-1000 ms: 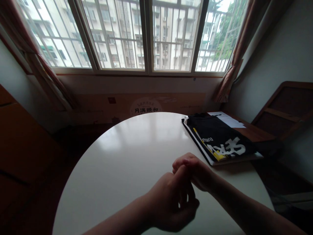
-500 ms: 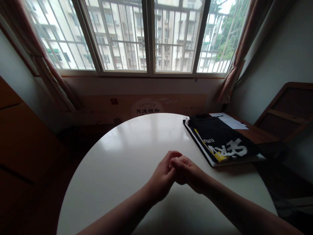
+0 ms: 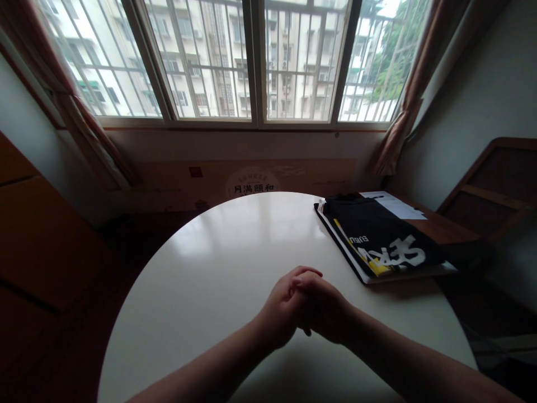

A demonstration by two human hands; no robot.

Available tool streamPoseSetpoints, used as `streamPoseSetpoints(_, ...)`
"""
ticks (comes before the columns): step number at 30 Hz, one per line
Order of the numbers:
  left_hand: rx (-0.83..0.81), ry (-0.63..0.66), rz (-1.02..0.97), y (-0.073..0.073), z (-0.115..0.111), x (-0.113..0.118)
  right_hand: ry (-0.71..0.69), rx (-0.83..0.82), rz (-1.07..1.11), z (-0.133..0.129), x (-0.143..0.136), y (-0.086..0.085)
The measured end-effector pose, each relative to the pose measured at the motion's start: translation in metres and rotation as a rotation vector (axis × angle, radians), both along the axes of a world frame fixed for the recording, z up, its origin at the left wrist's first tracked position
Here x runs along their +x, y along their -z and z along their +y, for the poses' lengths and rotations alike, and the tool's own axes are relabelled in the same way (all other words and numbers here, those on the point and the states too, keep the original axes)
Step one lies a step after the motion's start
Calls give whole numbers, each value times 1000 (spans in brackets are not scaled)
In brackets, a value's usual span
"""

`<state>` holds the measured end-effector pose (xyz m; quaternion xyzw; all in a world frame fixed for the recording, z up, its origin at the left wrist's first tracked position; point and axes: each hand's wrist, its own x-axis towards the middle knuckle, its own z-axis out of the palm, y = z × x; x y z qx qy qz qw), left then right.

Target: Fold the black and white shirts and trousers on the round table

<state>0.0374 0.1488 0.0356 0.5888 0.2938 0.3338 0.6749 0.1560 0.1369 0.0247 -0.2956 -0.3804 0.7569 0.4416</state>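
My left hand [image 3: 282,313] and right hand [image 3: 325,309] have come down from a second ago and now rest clasped together, holding nothing, on the table [image 3: 218,263]. The folded black shirt [image 3: 377,240] lies untouched beyond my right hand.

Left hand [image 3: 280,313] and right hand [image 3: 325,305] are clasped together, palms pressed, fingers wrapped over each other, nothing held between them as far as can be seen. They sit low over the round white tabletop [image 3: 218,263], near its front middle. Nearest thing is a folded black garment [image 3: 377,240] with white lettering and a yellow stripe, lying flat at the tabletop's right edge, well apart from the hands, overhanging onto a brown surface.
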Motion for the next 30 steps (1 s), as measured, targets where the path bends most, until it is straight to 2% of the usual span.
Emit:
streamPoseSetpoints(6, 6, 27, 1, -1, 1, -2, 5, -11, 0, 0, 1, -1)
streamPoseSetpoints(10, 29, 39, -9, 0, 0, -2, -29, 75, 9, -1, 2, -2)
streamPoseSetpoints(13, 120, 13, -10, 0, 0, -4, -60, 140, 36, 1, 2, -5)
streamPoseSetpoints(16, 234, -114, -27, 1, 7, -6, -15, 131, 78, 5, 3, -9)
streamPoseSetpoints(21, 292, -505, -145, 0, 31, -13, 213, 4, 149, 16, 9, -14)
streamPoseSetpoints(23, 296, -558, -164, -2, 38, -16, 298, -60, 169, 21, 11, -13)
streamPoseSetpoints(26, 259, -529, -203, -8, 41, -21, 371, -130, 181, 25, 14, -11)
streamPoseSetpoints(30, 147, -373, -277, -16, 36, -23, 367, -159, 166, 26, 12, -9)
